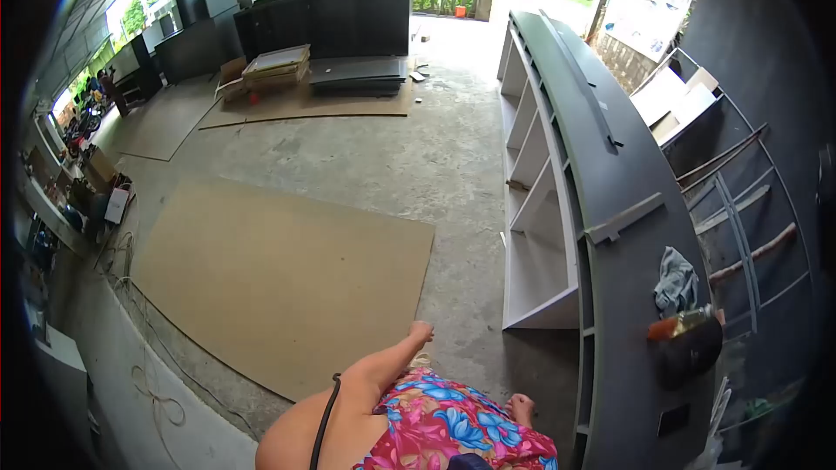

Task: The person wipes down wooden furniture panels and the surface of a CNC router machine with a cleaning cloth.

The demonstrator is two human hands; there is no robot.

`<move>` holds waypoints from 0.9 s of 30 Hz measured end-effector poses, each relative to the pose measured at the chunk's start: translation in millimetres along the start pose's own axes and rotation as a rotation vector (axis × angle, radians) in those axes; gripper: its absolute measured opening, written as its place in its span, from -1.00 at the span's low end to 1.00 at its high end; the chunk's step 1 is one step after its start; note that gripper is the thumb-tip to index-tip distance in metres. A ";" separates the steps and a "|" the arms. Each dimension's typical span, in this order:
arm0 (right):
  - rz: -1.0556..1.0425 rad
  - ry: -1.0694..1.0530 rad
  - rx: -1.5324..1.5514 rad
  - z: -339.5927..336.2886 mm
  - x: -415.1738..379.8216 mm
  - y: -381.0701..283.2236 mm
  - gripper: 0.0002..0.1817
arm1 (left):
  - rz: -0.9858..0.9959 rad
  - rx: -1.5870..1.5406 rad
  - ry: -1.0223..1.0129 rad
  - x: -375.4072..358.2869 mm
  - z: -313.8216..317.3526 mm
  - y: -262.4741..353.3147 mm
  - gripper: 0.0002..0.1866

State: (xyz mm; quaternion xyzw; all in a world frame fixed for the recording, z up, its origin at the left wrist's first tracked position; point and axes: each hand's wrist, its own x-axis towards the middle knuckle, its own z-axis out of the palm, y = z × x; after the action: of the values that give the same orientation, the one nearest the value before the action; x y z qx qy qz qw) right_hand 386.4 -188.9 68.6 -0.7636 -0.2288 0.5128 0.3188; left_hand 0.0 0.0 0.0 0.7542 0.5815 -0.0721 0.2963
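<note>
My left hand (421, 332) hangs in front of my body with its fingers curled, over the concrete floor near the right edge of a flat brown board (287, 270). Whether anything is inside it is too small to make out. Lower and to the right, beside my flowered clothing (461, 418), my right hand (521, 409) is also curled, its contents hidden. Right of it stands a long dark cabinet (610, 296) with pale open compartments. Neither hand touches the board or the cabinet.
On the cabinet top are a grey cloth (676, 280), a dark container (690, 352) and a wooden strip (625, 219). Stacked dark panels (359, 77) lie farther back. Cords (157, 399) trail at left. A metal rack (747, 252) stands at right. A person (113, 91) is far left.
</note>
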 end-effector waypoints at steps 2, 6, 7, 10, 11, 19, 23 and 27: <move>-0.031 0.032 -0.044 0.9 -14.2 -36.3 -0.81 | 0.020 -0.252 0.024 -4.1 3.6 2.3 -0.81; -0.052 -0.055 -0.178 88.4 25.6 -102.8 -0.81 | -0.666 -1.530 0.217 -26.6 -118.5 -17.0 -0.89; -0.088 -0.081 -0.187 97.8 35.5 -113.0 -0.80 | -0.694 -1.540 0.245 -21.9 -123.0 -23.9 -0.89; -0.168 -0.125 -0.260 123.5 62.7 -141.5 -0.79 | -0.770 -1.578 0.337 -17.6 -139.7 -45.8 -0.87; -0.184 -0.133 -0.281 132.3 73.3 -151.9 -0.78 | -0.781 -1.601 0.375 -17.6 -146.0 -50.7 -0.85; -0.205 -0.225 -0.400 200.6 148.9 -238.2 -0.76 | -0.903 -1.671 0.481 -1.5 -176.9 -88.6 -0.85; -0.229 -0.238 -0.428 231.2 198.9 -276.9 -0.72 | -0.988 -1.663 0.465 31.3 -196.3 -112.1 -0.90; -0.212 -0.259 -0.427 255.6 267.7 -328.7 -0.80 | -1.008 -1.636 0.487 89.4 -233.6 -129.6 -0.93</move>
State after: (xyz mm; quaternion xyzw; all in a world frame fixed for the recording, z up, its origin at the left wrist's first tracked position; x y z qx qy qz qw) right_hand 240.3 284.1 66.0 -0.7132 -0.4493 0.5102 0.1706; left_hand -146.3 217.8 102.6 -0.0239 0.7501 0.3910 0.5328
